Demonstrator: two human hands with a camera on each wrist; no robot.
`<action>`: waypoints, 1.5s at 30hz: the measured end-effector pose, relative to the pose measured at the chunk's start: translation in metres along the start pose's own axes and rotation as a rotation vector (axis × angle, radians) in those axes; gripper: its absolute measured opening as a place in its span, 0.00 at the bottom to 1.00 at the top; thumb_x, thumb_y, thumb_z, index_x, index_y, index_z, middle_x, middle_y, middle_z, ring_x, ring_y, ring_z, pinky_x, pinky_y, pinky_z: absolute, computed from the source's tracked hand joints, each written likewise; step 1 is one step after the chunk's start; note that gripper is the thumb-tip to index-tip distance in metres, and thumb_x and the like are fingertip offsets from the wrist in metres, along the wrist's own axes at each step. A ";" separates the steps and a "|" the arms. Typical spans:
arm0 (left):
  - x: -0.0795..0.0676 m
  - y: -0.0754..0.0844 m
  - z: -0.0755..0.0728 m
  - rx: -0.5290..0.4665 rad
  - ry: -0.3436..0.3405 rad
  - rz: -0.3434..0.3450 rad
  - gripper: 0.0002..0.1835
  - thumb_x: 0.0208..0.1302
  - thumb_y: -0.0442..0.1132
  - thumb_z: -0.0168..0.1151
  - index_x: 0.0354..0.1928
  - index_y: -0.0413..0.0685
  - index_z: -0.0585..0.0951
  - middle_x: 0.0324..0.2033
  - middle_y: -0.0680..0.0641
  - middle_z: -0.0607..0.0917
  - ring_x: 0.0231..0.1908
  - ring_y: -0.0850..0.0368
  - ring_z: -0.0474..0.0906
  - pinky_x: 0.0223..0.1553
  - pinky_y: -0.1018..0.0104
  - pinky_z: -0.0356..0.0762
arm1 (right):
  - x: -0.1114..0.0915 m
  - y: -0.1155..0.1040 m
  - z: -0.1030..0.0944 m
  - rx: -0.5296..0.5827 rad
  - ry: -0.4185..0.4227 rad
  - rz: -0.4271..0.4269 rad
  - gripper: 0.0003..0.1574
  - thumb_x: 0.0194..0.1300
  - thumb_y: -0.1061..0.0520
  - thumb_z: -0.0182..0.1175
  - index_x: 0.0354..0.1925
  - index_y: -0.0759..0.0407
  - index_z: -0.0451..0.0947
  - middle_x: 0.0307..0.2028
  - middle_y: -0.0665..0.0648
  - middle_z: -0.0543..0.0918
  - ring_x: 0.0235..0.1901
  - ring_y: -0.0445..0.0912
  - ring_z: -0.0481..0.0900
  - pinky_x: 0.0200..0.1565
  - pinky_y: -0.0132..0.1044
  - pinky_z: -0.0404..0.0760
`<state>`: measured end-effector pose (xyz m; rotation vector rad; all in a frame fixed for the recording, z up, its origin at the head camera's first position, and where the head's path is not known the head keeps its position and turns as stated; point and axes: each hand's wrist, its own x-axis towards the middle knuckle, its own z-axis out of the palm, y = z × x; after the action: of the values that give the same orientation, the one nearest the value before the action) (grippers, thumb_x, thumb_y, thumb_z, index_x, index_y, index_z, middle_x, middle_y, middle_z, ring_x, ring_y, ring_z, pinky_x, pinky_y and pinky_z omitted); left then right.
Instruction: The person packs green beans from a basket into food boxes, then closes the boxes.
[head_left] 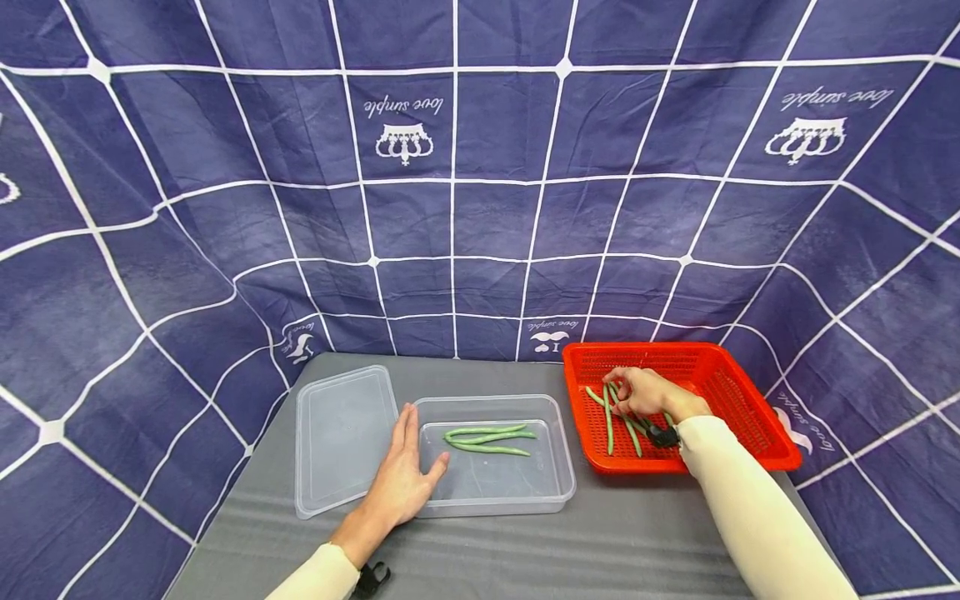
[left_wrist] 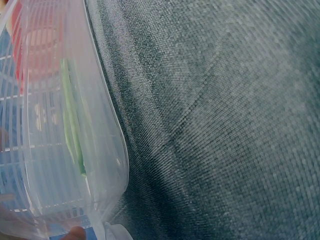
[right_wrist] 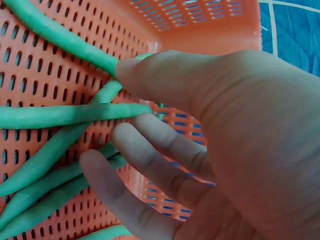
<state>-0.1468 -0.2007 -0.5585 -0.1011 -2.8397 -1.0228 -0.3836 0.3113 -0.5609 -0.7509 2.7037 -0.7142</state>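
My right hand [head_left: 645, 392] reaches into the red basket [head_left: 738, 442], its thumb against the end of a green bean [right_wrist: 60, 35] in the right wrist view. The index finger is hidden behind the thumb, and the other fingers bend loosely above more beans. Several green beans [head_left: 609, 429] lie crossed on the basket floor. At the left end of the clear plastic container [head_left: 498, 504] rests my left hand [head_left: 405, 479], fingers straight and thumb spread over the rim. A few green beans [head_left: 491, 437] lie inside this container; one bean [left_wrist: 72, 120] shows through its wall in the left wrist view.
A translucent lid [head_left: 341, 442] lies flat left of the container, partly under its edge or beside it. Grey cloth [head_left: 600, 542] covers the table. Blue checked curtains [head_left: 487, 217] enclose the back and both sides.
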 end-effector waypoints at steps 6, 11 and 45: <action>0.001 0.000 0.001 0.009 0.008 0.009 0.57 0.84 0.54 0.70 0.95 0.33 0.47 0.95 0.32 0.49 0.91 0.29 0.60 0.87 0.34 0.69 | -0.006 0.001 0.003 0.031 -0.047 -0.008 0.41 0.61 0.60 0.87 0.69 0.61 0.83 0.35 0.53 0.87 0.29 0.43 0.86 0.27 0.36 0.88; 0.001 -0.001 0.001 0.013 0.009 0.015 0.57 0.84 0.54 0.70 0.95 0.33 0.47 0.95 0.32 0.49 0.91 0.29 0.60 0.87 0.33 0.69 | -0.021 -0.039 -0.004 0.093 -0.082 0.071 0.44 0.57 0.69 0.83 0.71 0.66 0.81 0.35 0.56 0.87 0.29 0.44 0.88 0.28 0.38 0.92; 0.001 0.001 0.000 0.003 0.003 0.002 0.57 0.84 0.54 0.70 0.95 0.33 0.47 0.95 0.31 0.49 0.91 0.29 0.59 0.88 0.34 0.68 | -0.038 -0.087 -0.020 -0.009 -0.012 0.059 0.48 0.52 0.78 0.64 0.74 0.65 0.81 0.32 0.53 0.84 0.31 0.43 0.77 0.31 0.32 0.76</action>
<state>-0.1474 -0.2001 -0.5579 -0.1013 -2.8381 -1.0168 -0.3226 0.2748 -0.4951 -0.6721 2.7076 -0.6818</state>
